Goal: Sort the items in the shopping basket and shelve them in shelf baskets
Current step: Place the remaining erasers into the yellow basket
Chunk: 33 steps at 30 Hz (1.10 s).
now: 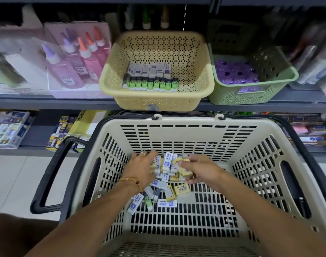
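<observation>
Both hands are down in the shopping basket (177, 127), working a loose heap of small boxed erasers on its slatted floor. The left hand (140, 167) lies over the far-left part of the heap with fingers lightly curled on a few boxes, seemingly gathering a handful; just what its grip encloses I cannot tell. The right hand (201, 171) pinches a yellow eraser (186, 168) between thumb and fingers, lifted slightly off the heap and tilted, its long axis running roughly left to right.

The white-and-blue erasers (167, 162) and other yellow erasers (180, 189) lie at all angles, which suggests they were tipped in unsorted. A green-sleeved eraser (149, 203) lies near the heap's near edge, long axis pointing near to far.

On the shelf beyond, the yellow shelf basket (110, 78) holds erasers standing upright in two tidy rows, green ones nearer, white ones farther, probably so that kinds stay apart and labels show. The green shelf basket (251, 97) to its right holds purple items.
</observation>
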Motion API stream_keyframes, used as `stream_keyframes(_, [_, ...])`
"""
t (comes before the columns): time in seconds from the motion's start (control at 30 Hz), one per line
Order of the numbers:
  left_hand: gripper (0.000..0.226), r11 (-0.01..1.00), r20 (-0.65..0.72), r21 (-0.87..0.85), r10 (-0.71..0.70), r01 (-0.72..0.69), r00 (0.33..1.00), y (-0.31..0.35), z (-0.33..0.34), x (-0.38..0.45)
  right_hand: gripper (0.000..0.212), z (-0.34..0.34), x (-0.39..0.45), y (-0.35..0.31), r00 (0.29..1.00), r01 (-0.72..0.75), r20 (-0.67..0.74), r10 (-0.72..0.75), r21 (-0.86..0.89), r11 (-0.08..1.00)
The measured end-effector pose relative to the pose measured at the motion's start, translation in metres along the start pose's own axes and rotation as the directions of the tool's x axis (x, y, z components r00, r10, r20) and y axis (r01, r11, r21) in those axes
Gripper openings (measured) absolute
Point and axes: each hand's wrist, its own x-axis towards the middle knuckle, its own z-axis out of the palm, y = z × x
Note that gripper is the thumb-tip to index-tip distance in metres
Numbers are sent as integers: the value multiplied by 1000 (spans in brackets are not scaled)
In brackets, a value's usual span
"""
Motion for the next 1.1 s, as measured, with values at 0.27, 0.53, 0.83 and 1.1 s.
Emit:
stream_keyframes(0.27, [68,903,-34,-421,-109,85,994,10,-34,-11,22,0,-21,-26,983,123,118,-141,145,982])
stream_keyframes(0.53, [65,545,-94,-833,32,-96,995,39,-115,-52,39,15,-72,-91,890,422,100,-445,190,887])
stream_keyframes(0.83, [74,476,-337,-817,65,-325,939,14,-201,-56,28,25,-87,-198,781,625,-34,-624,63,778])
stream_keyframes(1.1, [65,316,-418,-872,-79,-375,905,-24,-236,-24,21,37,-3,-248,907,406,-67,-416,-123,905])
